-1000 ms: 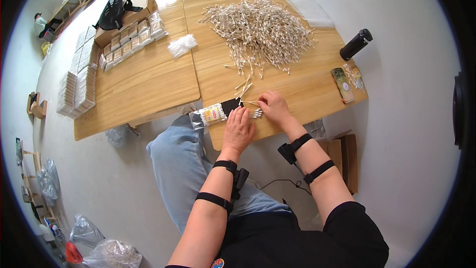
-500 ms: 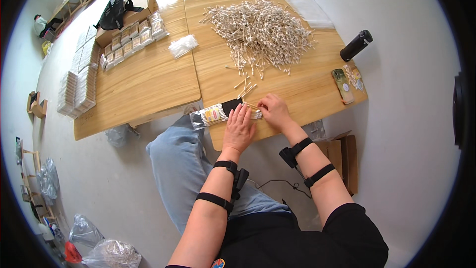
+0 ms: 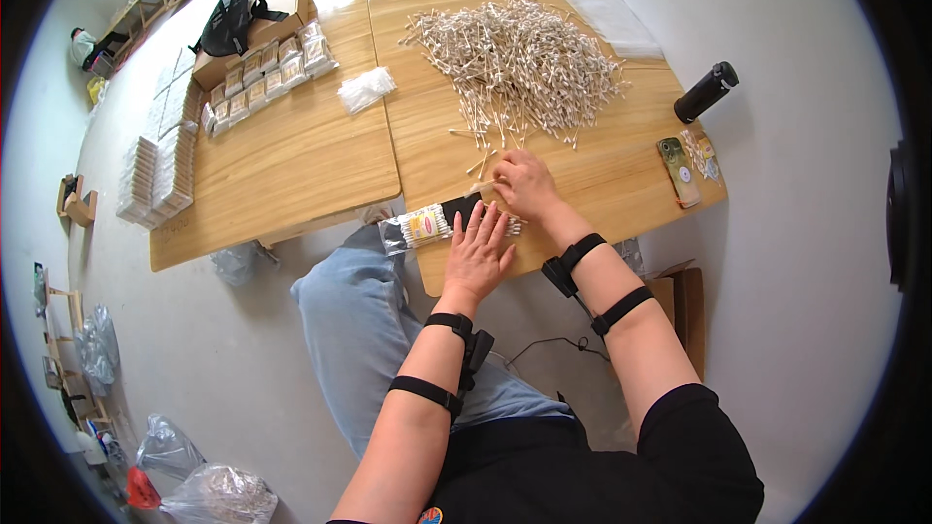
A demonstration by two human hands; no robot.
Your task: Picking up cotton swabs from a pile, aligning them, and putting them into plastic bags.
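Observation:
My left hand (image 3: 479, 252) lies flat with its fingers stretched over a row of cotton swabs, whose white tips (image 3: 515, 227) poke out past the fingers. Beside it at the table's near edge is a clear packet of cotton swabs (image 3: 421, 225) with a yellow label. A flat black piece (image 3: 458, 209) lies between the packet and my left fingers. Just beyond, my right hand (image 3: 526, 184) is closed, its fingertips pinching blurred cotton swabs (image 3: 478, 190) above the black piece. A few loose swabs (image 3: 481, 165) lie in front of it.
A large heap of cotton swabs (image 3: 524, 68) covers the far table. A black bottle (image 3: 706, 92) and a phone (image 3: 679, 173) are at the right. On the left table are clear bags (image 3: 367, 89), filled packets (image 3: 257, 95), stacked packs (image 3: 155, 182) and a cardboard box (image 3: 291, 2).
My right hand has moved left and away from me, off the swab tips, to the loose swabs. My left fingers have spread and shifted slightly right over the row.

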